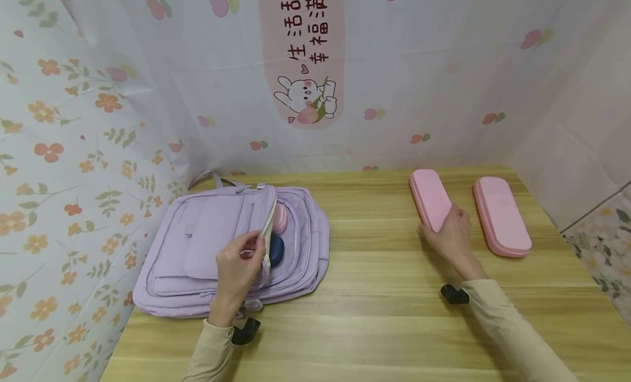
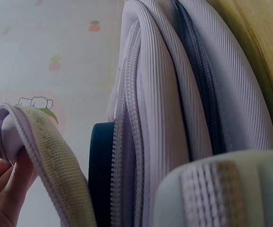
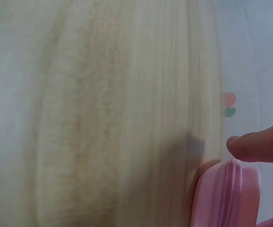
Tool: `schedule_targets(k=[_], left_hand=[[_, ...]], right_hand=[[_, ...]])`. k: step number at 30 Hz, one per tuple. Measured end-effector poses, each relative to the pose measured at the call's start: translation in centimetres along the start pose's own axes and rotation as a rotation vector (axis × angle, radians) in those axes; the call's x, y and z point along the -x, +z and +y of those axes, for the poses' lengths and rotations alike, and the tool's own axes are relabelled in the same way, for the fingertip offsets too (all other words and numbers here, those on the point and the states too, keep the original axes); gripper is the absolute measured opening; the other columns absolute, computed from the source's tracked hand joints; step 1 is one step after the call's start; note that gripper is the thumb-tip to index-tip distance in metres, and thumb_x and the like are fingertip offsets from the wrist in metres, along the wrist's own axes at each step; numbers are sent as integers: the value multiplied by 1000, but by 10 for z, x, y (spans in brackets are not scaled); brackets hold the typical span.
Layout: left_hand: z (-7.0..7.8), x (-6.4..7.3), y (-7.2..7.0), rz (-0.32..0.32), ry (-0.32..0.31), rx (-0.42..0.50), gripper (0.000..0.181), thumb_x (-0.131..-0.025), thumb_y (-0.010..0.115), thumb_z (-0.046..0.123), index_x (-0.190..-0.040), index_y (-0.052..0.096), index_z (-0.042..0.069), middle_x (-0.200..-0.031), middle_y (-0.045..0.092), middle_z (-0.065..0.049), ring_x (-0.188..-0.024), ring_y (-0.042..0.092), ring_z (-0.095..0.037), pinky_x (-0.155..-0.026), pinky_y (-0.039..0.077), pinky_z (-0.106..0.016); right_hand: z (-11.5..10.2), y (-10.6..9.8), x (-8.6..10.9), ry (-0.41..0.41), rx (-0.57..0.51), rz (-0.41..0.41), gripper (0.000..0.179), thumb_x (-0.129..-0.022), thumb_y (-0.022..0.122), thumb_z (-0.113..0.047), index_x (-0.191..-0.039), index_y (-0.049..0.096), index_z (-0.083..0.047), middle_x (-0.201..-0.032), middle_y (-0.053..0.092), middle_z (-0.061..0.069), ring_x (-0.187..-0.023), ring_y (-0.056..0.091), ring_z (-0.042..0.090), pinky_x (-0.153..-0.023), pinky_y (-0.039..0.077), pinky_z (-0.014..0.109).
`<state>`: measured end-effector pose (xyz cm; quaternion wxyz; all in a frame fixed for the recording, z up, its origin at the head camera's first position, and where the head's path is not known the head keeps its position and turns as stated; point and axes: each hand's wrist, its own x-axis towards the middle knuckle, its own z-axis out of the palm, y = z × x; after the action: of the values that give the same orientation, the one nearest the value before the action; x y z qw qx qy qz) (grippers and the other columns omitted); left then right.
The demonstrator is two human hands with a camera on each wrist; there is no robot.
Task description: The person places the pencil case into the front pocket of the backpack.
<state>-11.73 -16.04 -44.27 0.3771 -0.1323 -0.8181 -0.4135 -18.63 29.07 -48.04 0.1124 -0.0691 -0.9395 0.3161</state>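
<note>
A lilac backpack [image 1: 207, 234] lies on the table at the left, one compartment unzipped. My left hand [image 1: 239, 261] pinches the edge of its flap [image 2: 56, 161] and holds it up, thumb against fingers. Inside the opening show a pink ribbed round thing [image 1: 280, 217] and a dark blue rounded thing [image 1: 276, 250], both partly hidden. At the right, my right hand [image 1: 453, 237] is at the near end of a pink zipped pencil case [image 1: 430, 195], thumb and fingers spread to either side. A gap shows between one fingertip [image 3: 238, 144] and the case in the right wrist view.
A second pink case [image 1: 503, 215] lies to the right of my right hand. Wood-grain tabletop [image 1: 355, 294] stretches between the backpack and the cases. Printed curtains [image 1: 419, 69] hang behind the table and along its left side.
</note>
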Motion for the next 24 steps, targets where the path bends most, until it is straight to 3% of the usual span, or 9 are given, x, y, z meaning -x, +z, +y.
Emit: schedule_targets(k=[12, 19, 24], left_hand=[[0, 0, -1, -6, -4, -18, 16, -82, 71, -10, -97, 75, -6, -79, 76, -16, -59, 71, -23, -55, 59, -16], [0, 0, -2, 6, -7, -5, 16, -82, 71, -9, -98, 76, -6, -80, 76, -16, -59, 71, -24, -55, 58, -15], [0, 0, -3, 17, -7, -1, 18, -82, 71, -10, -99, 76, -6, -81, 76, -16, -60, 71, -24, -56, 58, -14]], right_hand=[[6, -5, 9, 83, 18, -41, 92, -81, 81, -27, -138, 28, 24, -126, 36, 50, -115, 38, 58, -94, 42, 68], [10, -3, 10, 107, 11, 22, 94, -78, 85, -27, -137, 33, 25, -126, 39, 50, -116, 38, 59, -95, 41, 66], [10, -2, 12, 144, -51, 82, 93, -76, 85, -29, -137, 37, 23, -130, 40, 47, -120, 39, 55, -99, 39, 63]])
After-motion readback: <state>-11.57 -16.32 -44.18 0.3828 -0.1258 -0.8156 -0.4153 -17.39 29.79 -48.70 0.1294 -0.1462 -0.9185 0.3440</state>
